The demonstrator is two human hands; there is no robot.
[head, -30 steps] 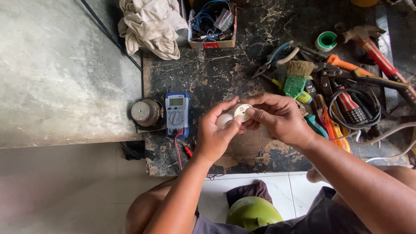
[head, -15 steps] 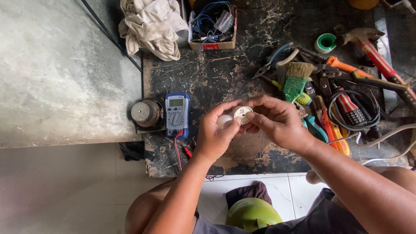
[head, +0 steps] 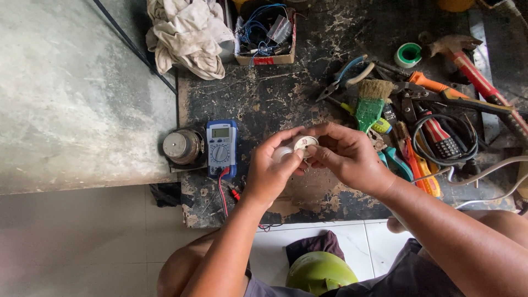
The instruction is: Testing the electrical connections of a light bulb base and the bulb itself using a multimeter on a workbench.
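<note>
Above the dark, scuffed table [head: 275, 93], both hands are meeting around a small round white part [head: 304, 144]. The left hand [head: 272, 170] is pinching it from below with thumb and fingers curled closed on it, and the right hand [head: 346, 157] is gripping its other side, fingers folded over the top. Just left of the hands, a blue multimeter [head: 221, 147] is lying flat on the table, its red lead [head: 223, 192] trailing toward the near edge, with a round metal piece [head: 180, 146] beside it. To the right, a green brush [head: 371, 104], pliers [head: 346, 77] and orange-handled tools [head: 440, 88] are lying in a heap. Farther back, a crumpled cloth [head: 187, 33] and a cardboard box [head: 267, 33] of wires are sitting.
</note>
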